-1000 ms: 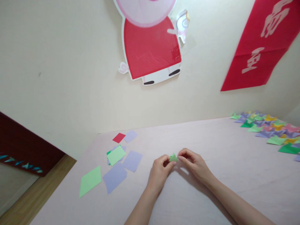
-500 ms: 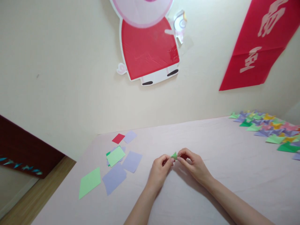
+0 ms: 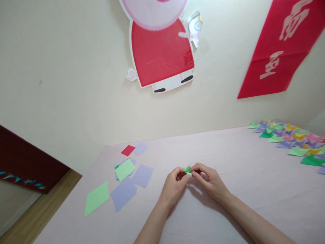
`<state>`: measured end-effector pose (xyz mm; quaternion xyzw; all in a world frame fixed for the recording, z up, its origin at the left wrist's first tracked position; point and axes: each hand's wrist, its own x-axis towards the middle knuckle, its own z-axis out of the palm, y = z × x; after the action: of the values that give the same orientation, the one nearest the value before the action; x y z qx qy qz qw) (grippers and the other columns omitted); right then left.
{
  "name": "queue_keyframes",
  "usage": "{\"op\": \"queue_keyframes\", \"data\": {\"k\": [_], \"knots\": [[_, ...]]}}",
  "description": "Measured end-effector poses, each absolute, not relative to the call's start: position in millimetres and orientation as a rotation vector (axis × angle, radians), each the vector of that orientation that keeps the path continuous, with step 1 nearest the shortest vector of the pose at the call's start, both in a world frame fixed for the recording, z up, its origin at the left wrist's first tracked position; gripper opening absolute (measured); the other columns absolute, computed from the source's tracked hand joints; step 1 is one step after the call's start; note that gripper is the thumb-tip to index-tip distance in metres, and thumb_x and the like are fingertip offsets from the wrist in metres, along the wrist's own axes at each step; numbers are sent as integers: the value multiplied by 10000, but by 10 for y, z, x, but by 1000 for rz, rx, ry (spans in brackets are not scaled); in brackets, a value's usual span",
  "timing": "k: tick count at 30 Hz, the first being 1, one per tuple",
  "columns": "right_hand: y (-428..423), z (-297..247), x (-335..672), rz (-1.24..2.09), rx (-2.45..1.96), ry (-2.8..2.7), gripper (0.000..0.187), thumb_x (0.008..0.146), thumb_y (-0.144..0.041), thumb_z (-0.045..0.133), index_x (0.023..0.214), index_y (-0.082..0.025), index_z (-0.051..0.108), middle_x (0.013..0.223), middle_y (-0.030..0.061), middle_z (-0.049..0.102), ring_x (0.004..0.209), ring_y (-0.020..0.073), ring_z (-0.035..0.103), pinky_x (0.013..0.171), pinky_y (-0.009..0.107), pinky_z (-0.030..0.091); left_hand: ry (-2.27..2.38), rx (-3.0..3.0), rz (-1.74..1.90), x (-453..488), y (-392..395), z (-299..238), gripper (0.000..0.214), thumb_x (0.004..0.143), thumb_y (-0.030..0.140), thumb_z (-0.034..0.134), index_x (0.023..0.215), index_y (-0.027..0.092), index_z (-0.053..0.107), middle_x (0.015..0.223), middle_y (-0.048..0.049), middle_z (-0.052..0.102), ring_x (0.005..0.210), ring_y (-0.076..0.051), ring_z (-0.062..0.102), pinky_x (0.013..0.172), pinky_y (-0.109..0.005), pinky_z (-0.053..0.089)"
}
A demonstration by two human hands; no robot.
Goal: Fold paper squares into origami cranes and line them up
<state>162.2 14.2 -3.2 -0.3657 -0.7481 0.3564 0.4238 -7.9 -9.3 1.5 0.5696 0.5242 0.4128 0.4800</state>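
Between my two hands, just above the table, is a small folded piece of green paper (image 3: 187,169). My left hand (image 3: 174,183) pinches its left side between thumb and fingers. From the other side, the thumb and fingertips of my right hand (image 3: 208,177) close on its right edge. A raised point of the paper sticks up between the fingertips, and its lower part is partly hidden by them.
On the left of the pale table (image 3: 203,145) lie light green sheets (image 3: 96,198), purple sheets (image 3: 123,194) and a red sheet (image 3: 128,150). Rows of folded colored paper shapes (image 3: 286,144) stand at the right. A wall with a pig cutout (image 3: 162,51) rises behind.
The green paper has been turned and tilted between my fingers, showing more of its folds. My right hand has shifted slightly left, and its fingers have moved closer to my left hand.
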Motion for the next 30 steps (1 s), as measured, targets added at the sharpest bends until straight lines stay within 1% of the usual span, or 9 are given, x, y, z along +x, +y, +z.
{"op": "queue_keyframes", "data": {"k": [3, 8, 12, 15, 18, 21, 26, 30], "knots": [[141, -44, 1617, 885, -923, -1876, 149, 912, -277, 524, 854, -193, 633, 771, 16, 629, 719, 162, 590, 680, 265, 440, 1277, 1397, 999, -74, -95, 10, 130, 779, 245, 569, 860, 165, 632, 776, 7, 594, 738, -143, 496, 688, -243, 375], [150, -85, 1609, 829, -971, -1870, 92, 892, -244, 555, 860, -196, 626, 762, 3, 599, 696, 153, 566, 662, 258, 430, 1274, 1401, 989, -58, -97, 1, 113, 757, 202, 550, 831, 168, 627, 759, 11, 586, 730, -138, 501, 673, -228, 382], [158, -128, 1597, 760, -978, -1911, 73, 879, -231, 579, 818, -196, 602, 724, -9, 551, 673, 152, 534, 625, 252, 413, 1279, 1401, 993, -39, -101, -8, 121, 775, 223, 530, 815, 166, 628, 758, 0, 605, 729, -145, 523, 670, -232, 398], [153, -132, 1582, 699, -994, -1968, 50, 883, -190, 571, 847, -197, 605, 740, -6, 548, 688, 155, 529, 630, 253, 412, 1274, 1413, 1004, -37, -97, -24, 142, 789, 238, 517, 822, 166, 635, 775, -11, 629, 753, -161, 547, 693, -244, 413], [149, -112, 1569, 601, -1008, -2042, 87, 876, -130, 568, 839, -199, 606, 769, 4, 565, 742, 163, 539, 667, 258, 419, 1288, 1458, 1015, -39, -91, -49, 146, 785, 235, 513, 831, 171, 637, 809, -16, 648, 796, -175, 571, 739, -256, 428], [159, -85, 1573, 489, -1026, -2097, 125, 855, -84, 580, 817, -200, 607, 798, 13, 583, 796, 168, 550, 687, 255, 425, 1330, 1515, 1000, -35, -79, -80, 146, 783, 249, 522, 824, 176, 641, 803, -19, 654, 792, -186, 581, 744, -268, 435], [121, 9, 1738, 337, -1169, -2144, 131, 840, -103, 562, 782, -210, 610, 795, 16, 617, 791, 170, 570, 676, 256, 433, 1354, 1560, 992, -29, -62, -121, 180, 808, 305, 519, 837, 180, 646, 824, -34, 672, 805, -203, 603, 763, -291, 446], [-31, 130, 2239, 358, -1420, -2050, 115, 851, -191, 522, 779, -217, 607, 774, 9, 647, 714, 166, 590, 645, 257, 434, 1449, 1610, 982, -34, -70, -125, 194, 809, 342, 520, 821, 191, 641, 800, -33, 667, 784, -213, 600, 752, -306, 445]]}}
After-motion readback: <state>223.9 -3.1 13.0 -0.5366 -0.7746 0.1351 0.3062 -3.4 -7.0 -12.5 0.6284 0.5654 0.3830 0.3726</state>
